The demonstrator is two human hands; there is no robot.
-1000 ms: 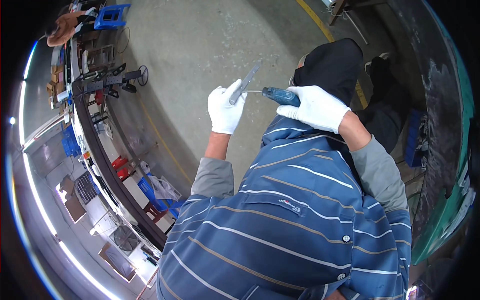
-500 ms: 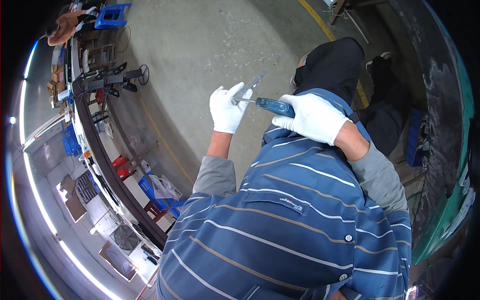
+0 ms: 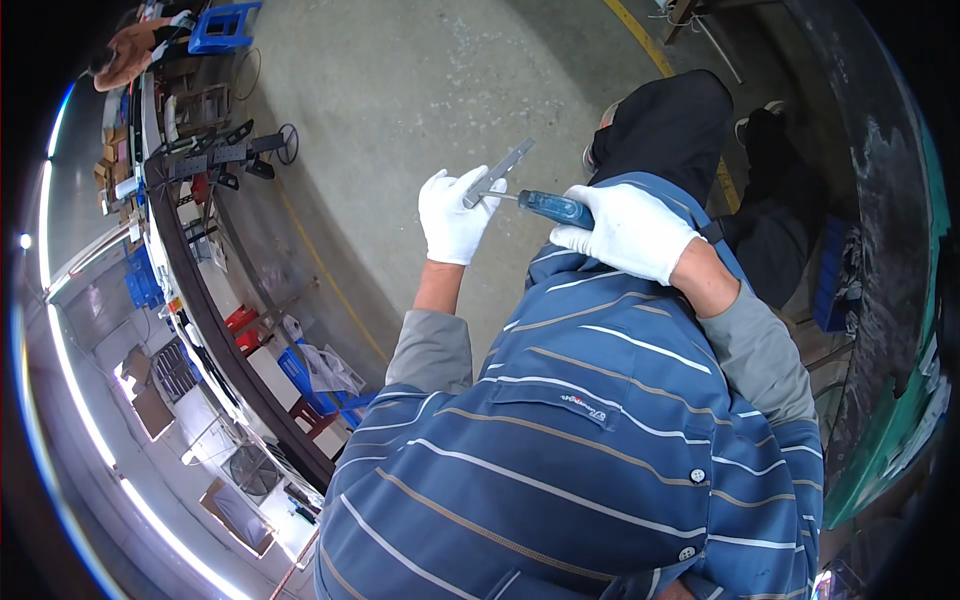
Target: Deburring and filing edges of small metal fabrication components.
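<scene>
My left hand (image 3: 454,222) pinches a gray bar (image 3: 512,165) at twelve o'clock. My right hand (image 3: 632,234) wraps around a blue screwdriver (image 3: 556,208) at one o'clock, its shaft (image 3: 507,195) pointing to nine, toward the bar.

White gloves (image 3: 636,236) and grey sleeves (image 3: 757,345) accompany a white-striped blue shirt (image 3: 570,465).

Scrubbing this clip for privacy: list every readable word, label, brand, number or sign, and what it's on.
Pocket flap of the striped shirt: small script lettering, not copied here.
Blue-handled tool in the right hand: no legible text.
Grey metal strip in the left hand: none legible.
Cardboard boxes at left: any print too small to read.
</scene>
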